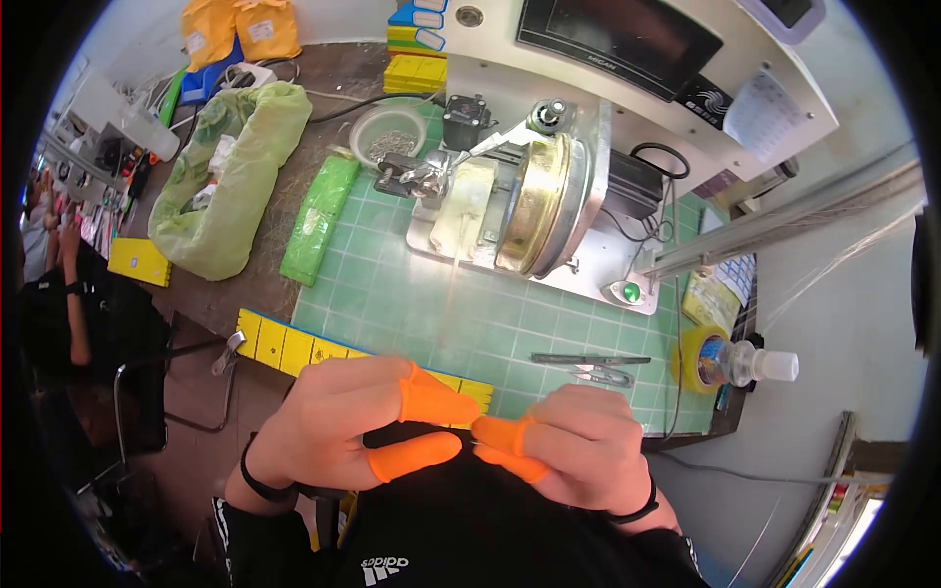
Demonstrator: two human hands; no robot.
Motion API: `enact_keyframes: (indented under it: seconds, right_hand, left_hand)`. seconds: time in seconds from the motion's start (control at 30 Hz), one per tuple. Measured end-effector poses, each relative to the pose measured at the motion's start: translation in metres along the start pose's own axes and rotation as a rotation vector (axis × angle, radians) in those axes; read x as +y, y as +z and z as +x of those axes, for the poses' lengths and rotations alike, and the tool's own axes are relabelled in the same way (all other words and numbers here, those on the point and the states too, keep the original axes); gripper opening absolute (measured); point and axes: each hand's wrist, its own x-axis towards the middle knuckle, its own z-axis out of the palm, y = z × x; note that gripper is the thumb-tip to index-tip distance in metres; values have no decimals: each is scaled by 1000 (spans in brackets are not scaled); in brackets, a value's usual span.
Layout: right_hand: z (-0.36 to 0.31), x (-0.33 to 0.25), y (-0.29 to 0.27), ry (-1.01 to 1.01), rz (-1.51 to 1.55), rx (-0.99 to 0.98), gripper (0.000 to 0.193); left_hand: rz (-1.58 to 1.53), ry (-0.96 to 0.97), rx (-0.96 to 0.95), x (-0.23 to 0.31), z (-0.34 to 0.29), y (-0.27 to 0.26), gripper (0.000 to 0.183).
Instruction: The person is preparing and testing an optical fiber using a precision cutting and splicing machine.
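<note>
Both hands meet in front of my body, above the near edge of the green mat (pixel 412 323). Orange finger covers sit on the thumb and index finger of each. My left hand (pixel 343 421) has its thumb and index finger apart, other fingers curled, with the index tip against the right hand's covered fingertip. My right hand (pixel 588 446) is closed in a pinch; a tiny pale bit shows at its tips, too small to name. Just beyond the hands, a yellow ruler-like strip (pixel 304 351) lies along the mat's edge. Black tweezers (pixel 588 359) and small thread snips (pixel 603 376) lie past the right hand.
A machine with a brass-coloured wheel (pixel 534 206) and a dark screen (pixel 618 44) stands at the back. Left of it are a bowl of small metal pieces (pixel 389 135), a green packet (pixel 321 218) and a bag-lined bin (pixel 230 186). A tape roll (pixel 698 360) and bottle (pixel 760 365) stand right.
</note>
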Motion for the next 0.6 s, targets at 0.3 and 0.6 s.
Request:
enact_keyframes:
  seconds: [0.3,0.6]
  right_hand:
    - [37,-21,10,-214,-154,14,20]
    - [53,-13,14,-224,-255,-27,20]
  left_hand:
    - [-174,30,66,-4,-17,-20,20]
    - [17,147,90,-9,-6,-30,20]
